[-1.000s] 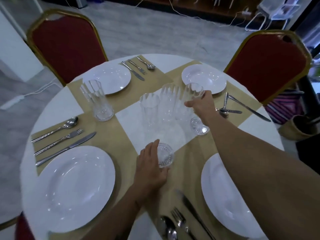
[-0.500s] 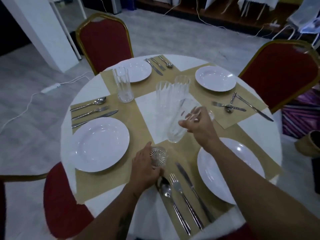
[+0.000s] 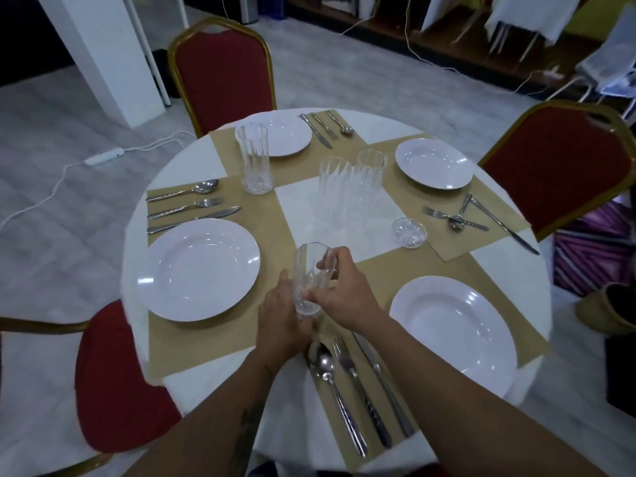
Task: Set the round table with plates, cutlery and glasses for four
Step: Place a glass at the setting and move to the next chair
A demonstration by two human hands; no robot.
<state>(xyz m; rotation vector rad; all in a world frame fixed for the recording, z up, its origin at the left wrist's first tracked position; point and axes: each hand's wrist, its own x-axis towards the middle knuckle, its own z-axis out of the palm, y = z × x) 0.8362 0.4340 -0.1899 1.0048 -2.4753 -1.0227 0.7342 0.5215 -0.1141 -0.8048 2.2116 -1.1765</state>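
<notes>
A tall ribbed clear glass [image 3: 311,280] stands upright at the near middle of the round table [image 3: 378,122], above the near cutlery [image 3: 354,383]. My left hand [image 3: 282,325] wraps its base from the left. My right hand [image 3: 344,294] grips its side and rim from the right. Two more glasses [image 3: 335,191] [image 3: 370,180] stand together at the centre, and a third [image 3: 254,160] by the far-left plate [image 3: 280,134]. White plates also lie near left [image 3: 198,268], near right [image 3: 454,335] and far right [image 3: 433,163]. Each plate has cutlery beside it.
A small round glass coaster [image 3: 409,232] lies right of centre. The right-hand cutlery [image 3: 475,215] lies crossed and untidy. Red chairs stand at the far side [image 3: 223,70], the right [image 3: 557,160] and the near left [image 3: 117,383]. A white cable and power strip [image 3: 103,156] lie on the floor.
My right hand has carried one glass from the centre group to the near side, down to my left hand. The view has pulled back from the table.
</notes>
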